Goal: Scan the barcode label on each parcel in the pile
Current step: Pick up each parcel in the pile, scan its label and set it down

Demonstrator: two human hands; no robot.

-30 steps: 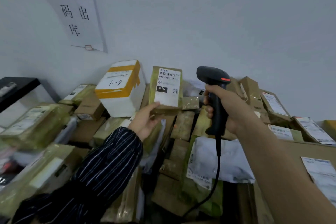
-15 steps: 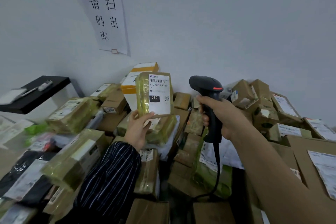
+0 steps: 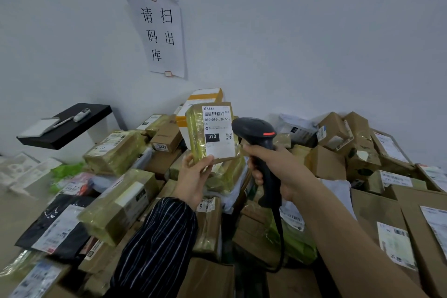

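Note:
My left hand (image 3: 193,176) grips the lower edge of a small brown parcel (image 3: 196,133) wrapped in yellowish tape, held upright above the pile. Its white barcode label (image 3: 217,130) faces me. My right hand (image 3: 273,167) holds a black handheld scanner (image 3: 254,130) by its grip, just right of the parcel and nearly touching it. The scanner's head points left towards the label, and its cable (image 3: 278,237) hangs down into the pile.
A pile of cardboard parcels (image 3: 125,203) and bags fills the floor from left to right against a white wall. A black shelf (image 3: 65,126) with a pen and pad stands at the left. Paper signs (image 3: 162,34) hang on the wall.
My left hand has lifted the parcel off the pile and brought it nearer, right beside the scanner head. The view has tilted up, showing more wall and signs.

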